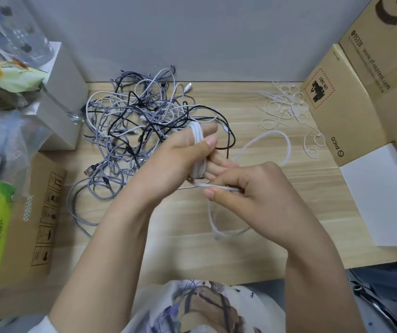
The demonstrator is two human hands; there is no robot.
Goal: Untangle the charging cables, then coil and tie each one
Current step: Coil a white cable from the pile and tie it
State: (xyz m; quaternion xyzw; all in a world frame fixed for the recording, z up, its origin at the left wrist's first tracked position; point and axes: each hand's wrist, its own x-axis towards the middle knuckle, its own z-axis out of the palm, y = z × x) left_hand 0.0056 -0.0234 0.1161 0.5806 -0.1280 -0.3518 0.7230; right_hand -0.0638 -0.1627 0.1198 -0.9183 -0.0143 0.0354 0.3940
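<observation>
From the head view, the left hand (183,155) holds a white cable (196,150) wound in several turns around its fingers (208,131), which are curled with the thumb pressing the coil from the near side. The right hand (257,186) sits just beside it, its fingers (226,182) and thumb pinching the free run of the same cable where it leaves the coil. From that pinch the loose cable drops below the right fingers in a slack loop on the counter (240,97), and another arc of it rises beyond them, out to the right.

Beyond and to the left of the left fingers lies the tangled pile of cables (130,131), grey braided, white and black strands crossed over each other, a USB plug (89,170) showing at its left edge. Well beyond the right fingers, toward the far right, a scatter of white cable ties (286,104) rests beside a cardboard box (351,104).
</observation>
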